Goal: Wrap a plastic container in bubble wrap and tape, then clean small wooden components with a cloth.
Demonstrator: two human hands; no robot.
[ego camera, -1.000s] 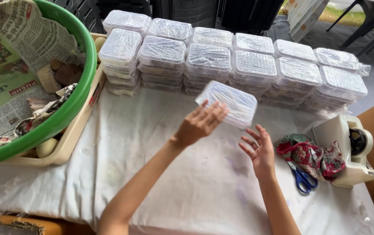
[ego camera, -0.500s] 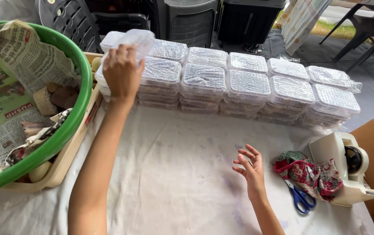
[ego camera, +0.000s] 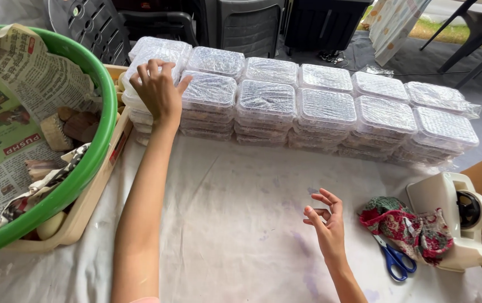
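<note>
My left hand (ego camera: 159, 92) presses flat on the top clear lidded container (ego camera: 154, 59), seating it square on the leftmost stack beside the green basin (ego camera: 92, 112). My right hand (ego camera: 326, 221) hovers empty, fingers loosely curled, over the white tablecloth (ego camera: 224, 224).

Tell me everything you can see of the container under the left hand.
The clear plastic container is a shallow rectangular box with rounded corners and a closed, shiny lid. It looks like thin transparent plastic; its contents are too blurred to tell. It lies flat on top of the leftmost stack of similar boxes, at the far left of the rows on the white cloth, beside the green basin. The left hand rests on its near edge, fingers spread over the lid.
</note>
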